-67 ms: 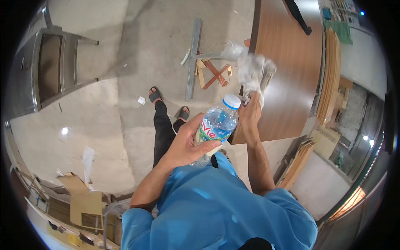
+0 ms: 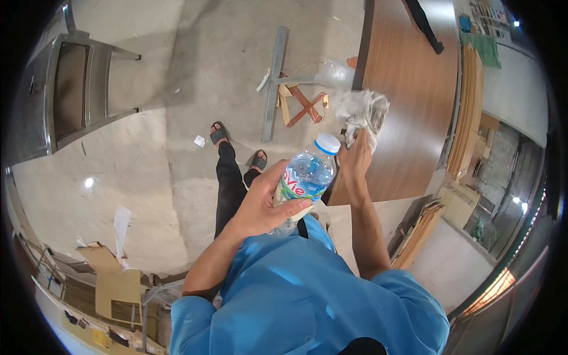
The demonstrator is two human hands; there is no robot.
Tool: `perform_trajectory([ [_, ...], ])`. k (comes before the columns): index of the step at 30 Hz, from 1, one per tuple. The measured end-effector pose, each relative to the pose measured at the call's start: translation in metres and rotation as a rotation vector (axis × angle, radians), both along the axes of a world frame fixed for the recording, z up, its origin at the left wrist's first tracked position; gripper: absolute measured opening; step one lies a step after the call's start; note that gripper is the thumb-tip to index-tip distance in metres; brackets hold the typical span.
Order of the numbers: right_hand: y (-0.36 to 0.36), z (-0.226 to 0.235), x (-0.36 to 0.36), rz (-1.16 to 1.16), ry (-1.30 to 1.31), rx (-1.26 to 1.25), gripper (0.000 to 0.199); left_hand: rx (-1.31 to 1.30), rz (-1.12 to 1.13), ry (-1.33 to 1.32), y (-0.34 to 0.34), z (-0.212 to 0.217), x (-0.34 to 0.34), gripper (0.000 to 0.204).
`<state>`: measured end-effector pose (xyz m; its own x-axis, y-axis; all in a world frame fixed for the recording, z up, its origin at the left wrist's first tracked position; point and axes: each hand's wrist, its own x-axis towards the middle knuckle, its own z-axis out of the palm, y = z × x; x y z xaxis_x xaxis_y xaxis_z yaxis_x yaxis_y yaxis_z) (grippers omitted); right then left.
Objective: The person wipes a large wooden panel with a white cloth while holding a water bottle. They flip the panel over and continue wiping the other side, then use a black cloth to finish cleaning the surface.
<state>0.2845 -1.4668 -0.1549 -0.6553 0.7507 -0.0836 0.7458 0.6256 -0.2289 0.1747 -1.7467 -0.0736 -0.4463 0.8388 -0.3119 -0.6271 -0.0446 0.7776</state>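
Note:
A clear plastic water bottle (image 2: 307, 173) with a white cap and a blue and green label is tilted in front of my body. My left hand (image 2: 260, 207) is wrapped round its lower half, thumb across the label. To the right, my right hand (image 2: 355, 157) is closed on a crumpled whitish rag (image 2: 367, 112). The rag hangs out past the fingers over the left edge of a brown wooden table (image 2: 402, 118); I cannot tell whether it touches the top. Part of the rag is blurred.
A metal bar (image 2: 274, 89) and brown wood pieces (image 2: 306, 110) lie on the concrete floor beside a clear plastic bag (image 2: 334, 74). A metal frame (image 2: 71, 92) stands at the far left. Cardboard (image 2: 118, 290) lies at the lower left. Stacked boards (image 2: 464, 112) lean beyond the table.
The rag in my right hand has shifted slightly and changed shape, its top edge now a little lower. My left hand and the bottle have barely moved.

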Motion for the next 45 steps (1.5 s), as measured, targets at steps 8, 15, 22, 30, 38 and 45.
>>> perform_trajectory([
  [8, 0.092, -0.028, -0.09, 0.102, 0.066, 0.214, 0.044, 0.029, 0.088, -0.015, -0.013, -0.007, -0.018, 0.058],
  [15, 0.078, -0.025, -0.071, 0.254, 0.193, 0.474, 0.048, 0.03, 0.133, -0.1, -0.016, -0.01, -0.027, 0.058],
  [22, 0.025, -0.019, 0.027, 0.452, 0.417, 0.211, 0.024, 0.025, 0.011, -0.091, 0.001, -0.002, -0.025, 0.056],
  [30, 0.12, -0.033, 0.002, 0.083, 0.131, 0.229, 0.037, -0.026, -0.14, -0.175, 0.034, 0.006, 0.018, 0.057],
  [38, 0.002, 0.014, 0.124, 0.285, -0.115, -0.214, 0.027, -0.062, -0.199, -0.053, 0.044, 0.007, 0.047, 0.061],
  [45, 0.2, -0.039, 0.075, -0.129, 0.24, 0.27, 0.039, -0.125, -0.249, -0.021, 0.052, 0.024, 0.077, 0.063],
])
